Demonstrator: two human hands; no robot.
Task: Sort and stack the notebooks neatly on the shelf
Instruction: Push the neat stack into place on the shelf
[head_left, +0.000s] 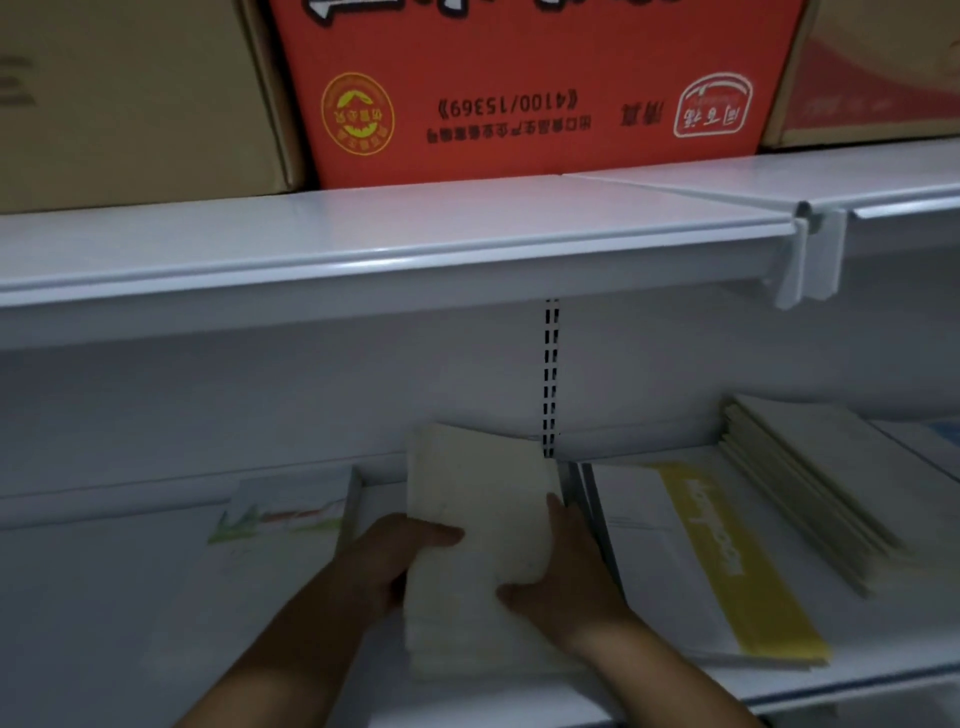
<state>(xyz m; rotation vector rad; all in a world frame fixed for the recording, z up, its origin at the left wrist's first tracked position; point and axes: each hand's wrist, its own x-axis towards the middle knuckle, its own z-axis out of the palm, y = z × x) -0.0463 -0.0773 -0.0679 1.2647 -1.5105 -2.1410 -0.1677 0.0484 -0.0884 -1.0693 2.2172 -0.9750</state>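
White store shelf (156, 597) in dim light, both of my hands on the cream notebooks (478, 499).

My left hand (395, 556) grasps the cream notebooks at their left edge, thumb over the cover. My right hand (566, 577) clasps their right edge, thumb across the front. Their far end may be lifted a little, though blur makes that hard to judge. Just right of them a yellow-banded pile (701, 561) lies close beside my right fingers, and further right sits a fanned stack (810, 467). Left of them a green-printed notebook (280, 519) lies apart, with bare shelf between. Above them the upper shelf (363, 228) leaves open height, and a slotted upright (550, 374) stands behind.
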